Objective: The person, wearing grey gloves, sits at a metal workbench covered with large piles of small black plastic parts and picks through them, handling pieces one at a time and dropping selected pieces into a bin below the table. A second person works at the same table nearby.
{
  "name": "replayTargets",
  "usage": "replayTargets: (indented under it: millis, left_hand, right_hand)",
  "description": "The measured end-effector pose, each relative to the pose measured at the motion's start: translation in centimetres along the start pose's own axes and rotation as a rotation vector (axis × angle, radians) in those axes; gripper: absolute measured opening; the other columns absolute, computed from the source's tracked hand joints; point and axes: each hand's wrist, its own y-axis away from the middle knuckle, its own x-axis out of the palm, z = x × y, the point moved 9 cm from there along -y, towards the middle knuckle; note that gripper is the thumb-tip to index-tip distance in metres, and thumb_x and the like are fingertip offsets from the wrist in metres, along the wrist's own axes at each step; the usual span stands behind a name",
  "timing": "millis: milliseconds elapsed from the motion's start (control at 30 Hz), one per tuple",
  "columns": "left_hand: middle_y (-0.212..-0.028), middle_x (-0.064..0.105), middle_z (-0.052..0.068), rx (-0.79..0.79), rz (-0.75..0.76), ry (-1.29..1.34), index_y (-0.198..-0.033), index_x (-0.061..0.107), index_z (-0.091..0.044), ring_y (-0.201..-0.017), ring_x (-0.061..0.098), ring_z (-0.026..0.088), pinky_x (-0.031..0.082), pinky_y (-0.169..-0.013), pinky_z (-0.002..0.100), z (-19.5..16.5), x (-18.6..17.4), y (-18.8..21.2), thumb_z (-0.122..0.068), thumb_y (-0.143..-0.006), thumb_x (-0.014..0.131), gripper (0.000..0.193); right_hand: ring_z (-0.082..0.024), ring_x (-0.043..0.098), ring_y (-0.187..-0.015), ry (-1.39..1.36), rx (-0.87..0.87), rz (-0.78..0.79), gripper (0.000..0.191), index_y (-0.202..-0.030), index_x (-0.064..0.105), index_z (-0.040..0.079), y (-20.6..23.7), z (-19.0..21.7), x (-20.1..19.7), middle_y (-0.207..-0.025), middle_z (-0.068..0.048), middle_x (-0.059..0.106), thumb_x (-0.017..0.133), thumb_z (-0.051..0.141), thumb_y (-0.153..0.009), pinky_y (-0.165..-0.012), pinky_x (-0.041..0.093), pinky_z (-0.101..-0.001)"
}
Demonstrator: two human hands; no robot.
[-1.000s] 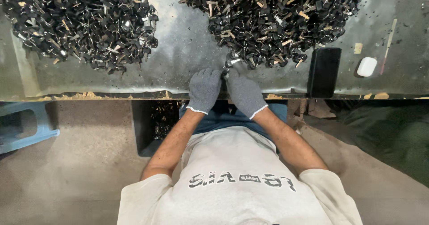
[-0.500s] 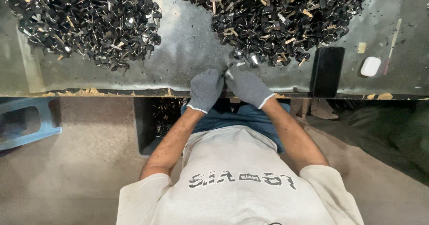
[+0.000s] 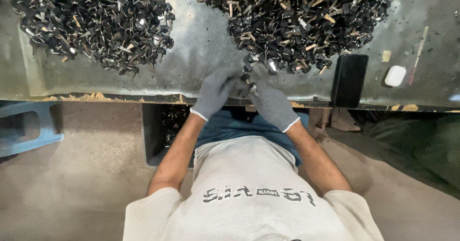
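Note:
Both my hands wear grey knit gloves and meet at the near edge of a metal table (image 3: 201, 49). My left hand (image 3: 214, 93) and my right hand (image 3: 274, 106) pinch a small black and metal key-like piece (image 3: 249, 81) between their fingertips. Just beyond the fingers lies the near edge of a big heap of similar dark pieces (image 3: 297, 21). A second heap of the same pieces (image 3: 96, 25) lies at the far left of the table, apart from my hands.
A black phone (image 3: 350, 80) and a small white case (image 3: 395, 76) lie to the right of my hands. A thin stick (image 3: 418, 54) lies further right. Under the table stands a dark bin (image 3: 165, 131) with more pieces. A blue stool (image 3: 28, 126) stands on the floor at the left.
My hands have stayed together at the table edge and shifted a little toward the right heap. The fingertips now close on one small piece.

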Motion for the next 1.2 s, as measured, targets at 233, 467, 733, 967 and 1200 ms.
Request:
replayTargets:
  millis: [233,467,733,967,1200]
  left_hand:
    - [-0.099,0.073,0.014,0.221,0.353,-0.329,-0.122,0.071,-0.015,-0.091,0.069,0.037,0.054,-0.078,0.048,0.4,4.7,-6.0,-0.008,-0.082,0.073,0.040]
    - [-0.094,0.074,0.010,-0.387,0.179,-0.266,-0.116,0.063,-0.014,-0.087,0.073,0.032,0.056,-0.076,0.045,4.7,3.2,-1.3,-0.026,-0.082,0.081,0.039]
    - [-0.102,0.073,0.013,-0.194,0.043,-0.309,-0.110,0.072,-0.010,-0.096,0.069,0.037,0.054,-0.081,0.050,3.6,3.2,-0.4,-0.015,-0.081,0.074,0.029]
    - [-0.100,0.071,0.017,-0.166,0.093,-0.277,-0.107,0.070,-0.008,-0.096,0.068,0.039,0.053,-0.083,0.051,4.3,3.6,0.2,-0.012,-0.083,0.068,0.024]
    - [-0.092,0.067,0.019,-0.063,0.153,-0.453,-0.101,0.064,-0.004,-0.090,0.067,0.039,0.054,-0.078,0.049,3.4,5.3,0.5,-0.007,-0.086,0.063,0.015]
  right_hand:
    - [-0.045,0.070,-0.079,0.168,-0.146,-0.006,0.029,-0.107,0.056,0.003,-1.2,3.2,0.8,-0.091,-0.027,0.070,0.066,0.028,-0.095,-0.068,0.056,-0.0548]
    - [-0.046,0.070,-0.074,0.008,0.167,-0.003,0.071,-0.157,0.030,-0.001,0.5,-0.5,-0.5,-0.082,-0.027,0.069,0.060,0.022,-0.096,-0.065,0.056,-0.0553]
    - [-0.050,0.068,-0.077,0.002,-0.013,-0.054,0.052,-0.133,0.050,-0.004,-2.7,0.3,0.4,-0.091,-0.031,0.069,0.066,0.028,-0.095,-0.065,0.055,-0.0585]
    - [-0.048,0.070,-0.074,0.041,-0.041,0.002,0.036,-0.112,0.056,0.000,-2.3,0.5,0.9,-0.083,-0.027,0.069,0.066,0.030,-0.096,-0.062,0.056,-0.0568]
    - [-0.040,0.072,-0.064,0.352,0.120,-0.150,0.017,-0.113,0.056,0.001,-1.8,1.9,1.8,-0.075,-0.021,0.069,0.057,0.015,-0.102,-0.053,0.057,-0.0498]
